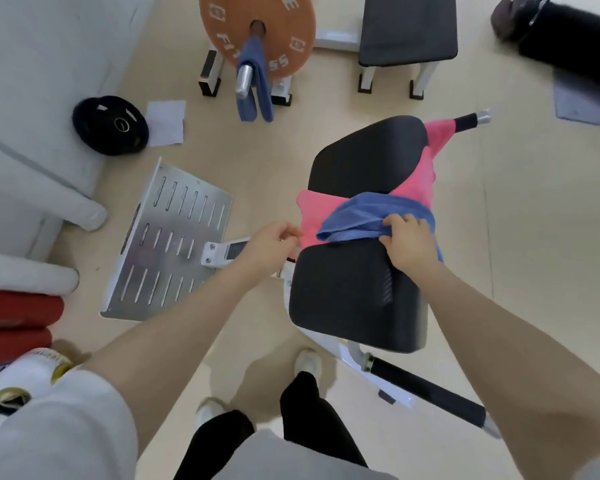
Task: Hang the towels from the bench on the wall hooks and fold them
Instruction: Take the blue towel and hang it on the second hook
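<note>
On the black counter, the blue towel lay bunched over the pink towel. The right hand gripped the blue one; the left hand pinched the pink edge. Lifting both together could probably tangle them or drop one to the floor.

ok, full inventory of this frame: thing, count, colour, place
blue towel: 1, blue, on bench, over pink towel
pink towel: 1, pink, draped across bench
bench: 1, black pads, white frame, centre right
second blue towel: 1, blue, hung on bar by orange plate
orange plate: 1, orange, top centre
black plate: 1, black, floor left
metal footplate: 1, silver, slotted, floor left of bench
flat bench: 1, black, top right
left hand: pinches pink towel edge
right hand: grips blue towel
</note>
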A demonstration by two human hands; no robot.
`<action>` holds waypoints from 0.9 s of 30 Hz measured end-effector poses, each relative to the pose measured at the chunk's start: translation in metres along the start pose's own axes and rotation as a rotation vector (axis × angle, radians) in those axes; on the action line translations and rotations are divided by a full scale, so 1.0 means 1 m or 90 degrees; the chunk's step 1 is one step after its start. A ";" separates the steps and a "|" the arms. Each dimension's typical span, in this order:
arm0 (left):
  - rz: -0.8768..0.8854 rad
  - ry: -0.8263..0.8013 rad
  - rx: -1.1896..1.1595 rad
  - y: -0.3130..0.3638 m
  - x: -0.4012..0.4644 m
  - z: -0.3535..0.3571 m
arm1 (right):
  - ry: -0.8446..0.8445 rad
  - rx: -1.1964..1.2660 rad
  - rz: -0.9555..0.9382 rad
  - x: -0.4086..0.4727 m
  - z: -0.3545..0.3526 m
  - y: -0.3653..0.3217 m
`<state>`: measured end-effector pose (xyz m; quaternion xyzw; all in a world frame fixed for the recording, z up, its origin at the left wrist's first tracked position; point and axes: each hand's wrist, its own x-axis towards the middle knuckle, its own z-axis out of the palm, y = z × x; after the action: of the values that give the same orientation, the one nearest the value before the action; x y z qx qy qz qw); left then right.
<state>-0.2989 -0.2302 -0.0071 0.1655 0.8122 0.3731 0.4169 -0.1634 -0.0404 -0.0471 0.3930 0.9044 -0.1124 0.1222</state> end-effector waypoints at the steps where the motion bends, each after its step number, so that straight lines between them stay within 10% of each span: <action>1: -0.003 0.001 -0.005 0.001 0.001 0.002 | -0.018 -0.013 -0.007 0.003 -0.002 0.000; 9: 0.062 0.028 0.003 0.007 -0.012 -0.016 | -0.034 0.268 -0.169 -0.016 -0.046 -0.069; 16: 0.160 0.026 -0.023 -0.012 -0.063 -0.079 | -0.417 0.884 -0.207 -0.057 -0.096 -0.182; 27: 0.119 0.283 -0.180 -0.104 -0.178 -0.220 | -0.671 1.097 -0.267 -0.142 -0.098 -0.370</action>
<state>-0.3638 -0.5055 0.0963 0.0940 0.8047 0.5467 0.2112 -0.3558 -0.3543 0.1291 0.0824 0.3987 -0.8997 0.1576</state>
